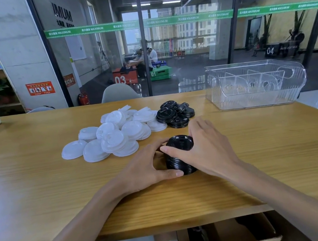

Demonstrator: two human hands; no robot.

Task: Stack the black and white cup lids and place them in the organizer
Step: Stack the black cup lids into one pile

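We have the black stack (180,158) standing on the worktop (41,188) between our two hands. The left hand (146,169) curls round its near-left side, thumb at the base and fingers reaching behind; the right hand (204,144) wraps the right side, thumb lying across the top lid's rim. Both are clamped on it, so neither is free.

We judge the lids to be thin moulded plastic: very light, springy, glossy and fairly slick. Nested, they make a column that is stiff from top to bottom but loose sideways, so it could shear or fan out if we lift it by the top lid alone. Squeezing hard on one rim would probably flex it and pop the nesting. The safer hold looks like the one we have: palms and fingers down the sides, with a thumb or finger under the lowest rim and light pressure on top.

Beyond the right hand's fingertips lie the loose black lids (175,114), overlapping in a small heap. Beyond the left hand, spreading away to its left, is the larger heap of white lids (115,134), touching the black heap at its far right edge. The clear organizer (255,84) stands well beyond and to the right of the right hand, with dividers inside and no lids in it that we can see.
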